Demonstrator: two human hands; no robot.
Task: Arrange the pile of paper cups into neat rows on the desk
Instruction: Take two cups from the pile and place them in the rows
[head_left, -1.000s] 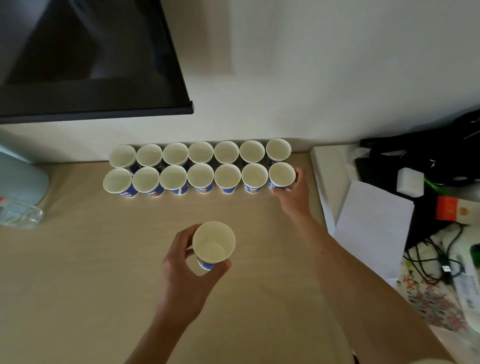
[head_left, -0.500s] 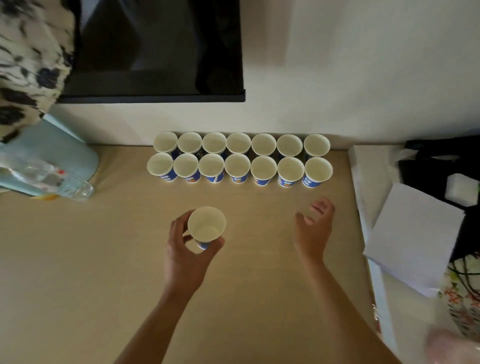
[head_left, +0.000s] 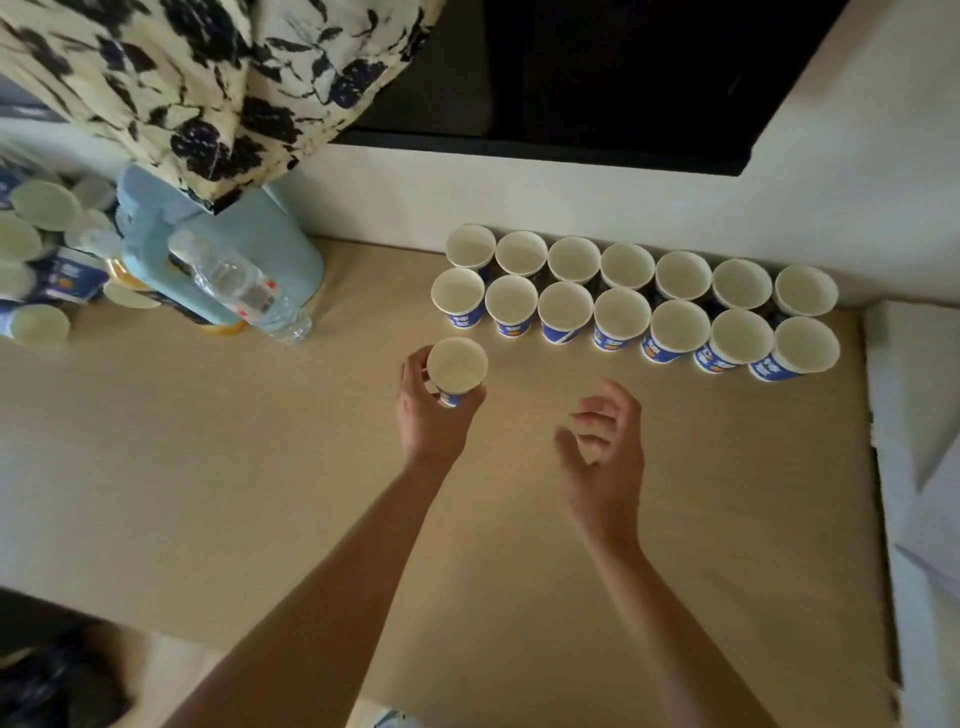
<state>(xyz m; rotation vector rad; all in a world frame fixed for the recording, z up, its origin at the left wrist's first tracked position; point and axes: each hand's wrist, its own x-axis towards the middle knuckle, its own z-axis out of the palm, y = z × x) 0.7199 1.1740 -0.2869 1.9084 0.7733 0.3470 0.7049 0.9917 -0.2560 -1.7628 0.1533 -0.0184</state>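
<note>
Two rows of blue-and-white paper cups (head_left: 623, 312) stand upright along the wall at the back of the beige desk (head_left: 260, 467), several cups in each row. My left hand (head_left: 434, 415) grips one more paper cup (head_left: 457, 366) upright, just in front of the left end of the front row. My right hand (head_left: 602, 457) hovers over the desk to the right of it, fingers loosely curled and holding nothing. A pile of loose cups (head_left: 36, 249) lies at the far left edge.
A light-blue container (head_left: 234, 244) with a clear plastic bottle (head_left: 244, 291) against it stands left of the rows. Floral fabric (head_left: 197, 83) hangs above it. A dark screen (head_left: 597, 78) is on the wall. White sheets (head_left: 919, 415) lie right of the desk.
The view has swung left, bringing the loose pile into sight. My right hand let go of the last cup in the front row and drew back. My left hand carried its cup toward the row's left end.
</note>
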